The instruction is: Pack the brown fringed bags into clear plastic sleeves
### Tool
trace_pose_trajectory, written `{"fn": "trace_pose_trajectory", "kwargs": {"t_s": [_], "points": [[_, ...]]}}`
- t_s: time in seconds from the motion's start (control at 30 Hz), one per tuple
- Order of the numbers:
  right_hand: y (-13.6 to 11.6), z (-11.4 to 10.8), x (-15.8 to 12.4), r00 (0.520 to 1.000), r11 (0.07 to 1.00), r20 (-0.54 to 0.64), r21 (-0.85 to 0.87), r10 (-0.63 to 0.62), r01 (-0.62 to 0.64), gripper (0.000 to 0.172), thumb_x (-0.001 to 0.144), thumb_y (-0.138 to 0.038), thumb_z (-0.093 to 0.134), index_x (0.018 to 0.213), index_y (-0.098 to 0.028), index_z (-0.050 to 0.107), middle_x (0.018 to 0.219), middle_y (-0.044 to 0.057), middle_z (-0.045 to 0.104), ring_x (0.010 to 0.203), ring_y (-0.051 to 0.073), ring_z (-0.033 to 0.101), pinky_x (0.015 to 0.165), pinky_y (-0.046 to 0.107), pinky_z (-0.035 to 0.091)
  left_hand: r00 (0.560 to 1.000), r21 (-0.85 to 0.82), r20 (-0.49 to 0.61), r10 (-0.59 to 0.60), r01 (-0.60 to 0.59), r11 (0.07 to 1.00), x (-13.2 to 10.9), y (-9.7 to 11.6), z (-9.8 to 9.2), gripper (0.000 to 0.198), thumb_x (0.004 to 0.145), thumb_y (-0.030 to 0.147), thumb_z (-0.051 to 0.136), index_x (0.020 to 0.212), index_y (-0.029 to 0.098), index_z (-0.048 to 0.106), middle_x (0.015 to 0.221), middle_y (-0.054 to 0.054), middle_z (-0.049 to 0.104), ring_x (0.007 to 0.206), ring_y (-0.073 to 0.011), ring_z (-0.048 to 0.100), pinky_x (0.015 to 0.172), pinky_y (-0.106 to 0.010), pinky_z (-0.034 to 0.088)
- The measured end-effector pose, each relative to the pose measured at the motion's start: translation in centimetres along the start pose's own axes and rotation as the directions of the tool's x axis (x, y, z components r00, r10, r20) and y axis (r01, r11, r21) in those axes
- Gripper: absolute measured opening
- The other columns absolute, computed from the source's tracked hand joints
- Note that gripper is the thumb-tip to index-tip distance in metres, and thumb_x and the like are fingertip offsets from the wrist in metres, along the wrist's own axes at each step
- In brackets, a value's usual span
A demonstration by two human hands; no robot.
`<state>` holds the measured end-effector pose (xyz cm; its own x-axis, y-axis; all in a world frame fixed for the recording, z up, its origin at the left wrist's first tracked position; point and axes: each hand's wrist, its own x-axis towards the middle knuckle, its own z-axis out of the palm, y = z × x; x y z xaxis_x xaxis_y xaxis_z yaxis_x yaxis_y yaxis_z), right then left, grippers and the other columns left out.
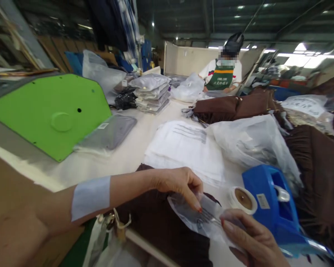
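Observation:
A clear plastic bag (193,218) with dark printed lines is stretched between my two hands. My left hand (180,183) pinches its upper left part between thumb and fingers, and my right hand (250,235) grips its right end. Beneath the bag lies a dark brown cloth (156,222), partly covered by my left forearm. Just beyond my hands is a stack of white printed plastic bags (183,148). A blue tape dispenser (269,204) stands to the right of my right hand, and a roll of tape (243,200) sits at its left side.
A green machine panel (69,115) stands at left beside a bagged grey garment (108,133). Farther back is a pile of bagged garments (153,92). Brown garments (233,105) and a large plastic bag (256,141) lie at right. A person in a green apron (224,76) is across the table.

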<state>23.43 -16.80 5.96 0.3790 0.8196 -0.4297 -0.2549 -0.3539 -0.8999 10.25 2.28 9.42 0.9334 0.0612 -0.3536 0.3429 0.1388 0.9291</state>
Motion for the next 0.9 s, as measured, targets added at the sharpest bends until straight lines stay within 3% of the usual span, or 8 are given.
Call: {"fn": "trace_pose_trajectory", "kwargs": {"t_s": [0.13,0.23,0.33,0.43,0.57,0.63,0.77,0.9], "points": [[0.1,3.6,0.7,0.999,0.998,0.009,0.024,-0.053,0.053,0.028,0.057,-0.045,0.075,0.072,-0.023,0.066,0.057,-0.003,0.050,0.048,0.007,0.038,0.041,0.018,0.031,0.977,-0.043,-0.204,0.069,-0.080,0.996,-5.5,-1.3,-2.0,0.017,0.050,0.019,0.072,0.054,0.015,0.056,0.050,0.004,0.054,0.046,-0.0071,0.046,0.046,-0.018,0.035],[0.2,6.1,1.0,0.990,0.990,0.011,0.011,-0.139,0.139,0.029,0.058,-0.046,0.074,0.070,-0.021,0.066,0.078,0.002,0.063,0.072,0.015,0.054,0.067,0.024,0.045,0.930,-0.125,-0.359,0.080,-0.132,0.983,-8.3,-3.0,-2.9,0.025,0.049,0.024,0.075,0.058,0.015,0.054,0.054,0.001,0.059,0.049,-0.0088,0.051,0.050,-0.019,0.038],[1.0,8.1,1.1,0.987,0.986,-0.064,0.067,-0.150,0.154,0.033,0.056,-0.046,0.076,0.075,-0.020,0.067,0.095,0.004,0.065,0.089,0.020,0.055,0.081,0.029,0.043,0.852,-0.134,-0.519,0.072,-0.164,0.977,-9.6,-5.6,-3.5,0.033,0.049,0.034,0.075,0.060,0.016,0.050,0.050,0.004,0.054,0.044,-0.0085,0.046,0.046,-0.020,0.034],[2.3,9.5,1.3,0.967,0.974,-0.193,0.122,-0.166,0.192,0.035,0.056,-0.046,0.076,0.076,-0.019,0.065,0.073,-0.001,0.062,0.074,0.014,0.054,0.069,0.024,0.044,0.774,-0.035,-0.619,0.132,-0.195,0.980,-9.7,-8.1,-3.6,0.029,0.055,0.035,0.071,0.062,0.016,0.049,0.049,0.007,0.048,0.044,-0.0073,0.041,0.044,-0.019,0.028],[3.7,10.4,1.8,0.929,0.975,-0.323,0.068,-0.181,0.213,0.038,0.054,-0.047,0.077,0.074,-0.020,0.061,0.063,-0.005,0.056,0.054,0.008,0.045,0.049,0.018,0.037,0.719,0.052,-0.668,0.192,-0.212,0.976,-9.9,-9.3,-3.5,0.020,0.056,0.026,0.068,0.060,0.014,0.052,0.051,0.007,0.047,0.049,-0.0064,0.039,0.048,-0.019,0.026],[4.0,10.5,1.9,0.920,0.978,-0.352,0.041,-0.175,0.202,0.040,0.055,-0.049,0.076,0.077,-0.019,0.061,0.058,-0.005,0.054,0.049,0.007,0.040,0.043,0.018,0.032,0.714,0.021,-0.675,0.185,-0.232,0.973,-10.0,-9.1,-3.4,0.019,0.057,0.027,0.066,0.060,0.014,0.052,0.054,0.005,0.051,0.053,-0.0078,0.044,0.052,-0.019,0.030],[4.3,10.1,1.4,0.925,0.972,-0.297,-0.049,-0.235,0.231,0.038,0.055,-0.046,0.076,0.077,-0.018,0.062,0.054,-0.004,0.053,0.051,0.009,0.044,0.048,0.020,0.036,0.768,-0.109,-0.630,0.111,-0.230,0.967,-10.2,-9.2,-3.5,0.023,0.056,0.029,0.067,0.063,0.015,0.049,0.056,0.002,0.057,0.052,-0.0111,0.053,0.051,-0.020,0.033],[4.8,8.9,1.1,0.942,0.970,-0.234,-0.048,-0.241,0.236,0.038,0.051,-0.039,0.080,0.078,-0.019,0.062,0.069,0.000,0.064,0.064,0.015,0.057,0.058,0.023,0.046,0.775,0.025,-0.604,0.186,-0.216,0.976,-10.1,-9.9,-3.5,0.017,0.062,0.027,0.060,0.067,0.017,0.047,0.054,0.005,0.052,0.050,-0.0110,0.052,0.048,-0.020,0.033]]}}
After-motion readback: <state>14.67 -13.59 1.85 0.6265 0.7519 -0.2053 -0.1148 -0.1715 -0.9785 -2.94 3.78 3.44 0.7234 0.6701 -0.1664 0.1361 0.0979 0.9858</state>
